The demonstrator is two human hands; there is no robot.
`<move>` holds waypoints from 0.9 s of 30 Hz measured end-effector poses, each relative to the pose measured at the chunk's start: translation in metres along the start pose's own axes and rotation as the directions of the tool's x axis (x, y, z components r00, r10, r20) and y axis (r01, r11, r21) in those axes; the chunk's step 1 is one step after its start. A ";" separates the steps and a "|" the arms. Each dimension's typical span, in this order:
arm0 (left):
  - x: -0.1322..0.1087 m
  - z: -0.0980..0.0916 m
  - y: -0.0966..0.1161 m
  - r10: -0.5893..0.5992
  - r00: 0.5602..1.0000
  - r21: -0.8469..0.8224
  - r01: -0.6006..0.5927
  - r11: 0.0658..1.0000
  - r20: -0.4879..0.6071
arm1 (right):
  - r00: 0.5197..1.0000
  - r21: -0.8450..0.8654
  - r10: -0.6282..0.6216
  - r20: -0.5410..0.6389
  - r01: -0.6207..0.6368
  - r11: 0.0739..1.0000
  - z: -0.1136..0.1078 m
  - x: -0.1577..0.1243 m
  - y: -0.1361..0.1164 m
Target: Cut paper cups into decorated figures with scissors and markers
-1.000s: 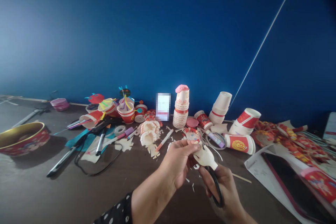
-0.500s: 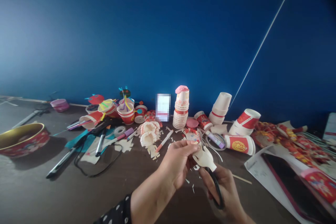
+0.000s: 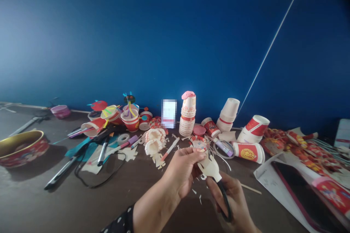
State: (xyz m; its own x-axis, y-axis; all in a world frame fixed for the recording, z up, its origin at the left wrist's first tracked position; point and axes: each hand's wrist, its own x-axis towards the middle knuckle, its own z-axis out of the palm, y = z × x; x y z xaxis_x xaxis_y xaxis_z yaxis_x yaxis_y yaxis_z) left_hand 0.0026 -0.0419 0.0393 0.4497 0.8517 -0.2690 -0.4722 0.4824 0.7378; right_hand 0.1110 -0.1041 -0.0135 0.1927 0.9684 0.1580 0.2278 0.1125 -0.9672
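Observation:
Between the fingers of my left hand [image 3: 184, 169] is a white paper cutout [image 3: 210, 169] with notched, curving edges. My right hand [image 3: 232, 196] grips a pair of scissors by the black handle [image 3: 224, 198], close under the cutout's lower end. The paper hides the blades, so I cannot tell how far apart they are. Small paper scraps [image 3: 200, 199] lie on the table below. Just beyond my left hand are an orange-and-white marker [image 3: 170, 149] and several cut white cup pieces [image 3: 154, 142].
A tall stack of paper cups [image 3: 187, 116] stands at the back, left of more white cups [image 3: 228, 114]. On the right, a dark phone [image 3: 303, 193] lies on white paper. A red-and-gold bowl [image 3: 24, 151] sits far left, near a selfie-stick-like rod [image 3: 61, 173].
The view has shifted slightly. Both hands keep their hold, and the cutout has turned a little, its lower end sitting slightly lower and further left.

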 end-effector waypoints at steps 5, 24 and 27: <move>0.000 0.000 0.001 -0.003 1.000 0.010 0.003 1.000 0.001 | 1.000 0.008 0.024 -0.005 -0.024 1.000 0.000 0.000 -0.005; 0.004 -0.006 0.018 -0.049 0.998 0.157 0.055 0.986 -0.043 | 0.998 -0.048 0.015 0.056 -0.012 0.999 -0.001 -0.001 -0.008; 0.005 -0.008 0.020 -0.054 0.999 0.197 0.054 0.979 -0.007 | 0.997 -0.054 0.013 0.071 -0.009 0.998 -0.001 -0.002 -0.009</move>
State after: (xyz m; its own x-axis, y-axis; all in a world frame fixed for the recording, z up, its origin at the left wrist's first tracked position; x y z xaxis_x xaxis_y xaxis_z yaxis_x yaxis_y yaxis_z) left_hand -0.0108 -0.0257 0.0478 0.4695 0.8258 -0.3125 -0.2888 0.4781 0.8295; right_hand 0.1096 -0.1072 -0.0044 0.1275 0.9831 0.1312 0.2776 0.0916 -0.9563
